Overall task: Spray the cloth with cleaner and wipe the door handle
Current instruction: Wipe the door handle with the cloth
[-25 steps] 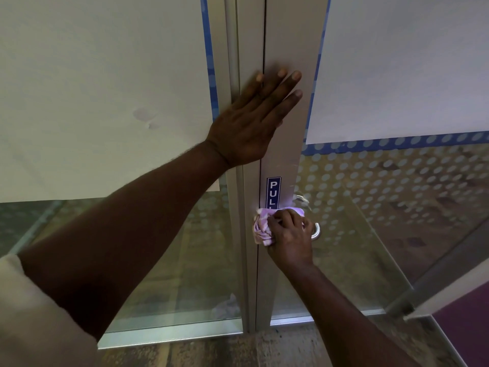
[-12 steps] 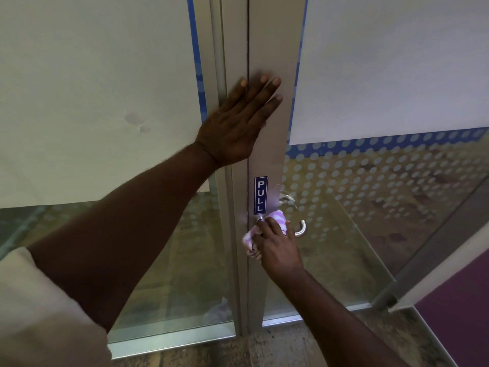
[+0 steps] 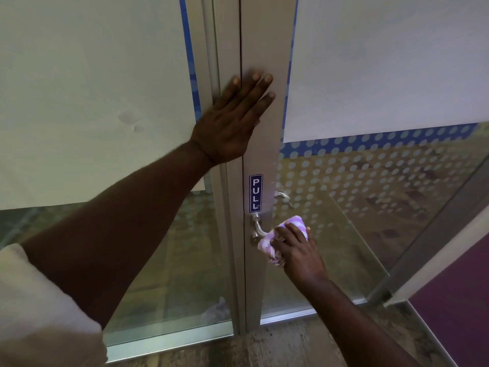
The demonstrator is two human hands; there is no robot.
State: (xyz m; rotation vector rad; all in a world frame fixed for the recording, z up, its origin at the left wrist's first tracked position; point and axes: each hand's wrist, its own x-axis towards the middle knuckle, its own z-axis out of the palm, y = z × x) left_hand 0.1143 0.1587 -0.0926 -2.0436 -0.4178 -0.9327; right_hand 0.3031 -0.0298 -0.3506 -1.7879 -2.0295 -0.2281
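Sleeve (image 3: 39,308): pale, lying at the near left corner.
Right hand (image 3: 297,250): closing around the cloth (image 3: 267,246), fingers together on it.
Cloth: pink and white, bunched, pressing on the outer end of the handle (image 3: 258,229).
Handle: metal lever, sitting just below the sign (image 3: 256,193) on the door frame (image 3: 264,128).
Left hand (image 3: 232,123): lying flat and open on the frame, fingers apart, well above the handle.
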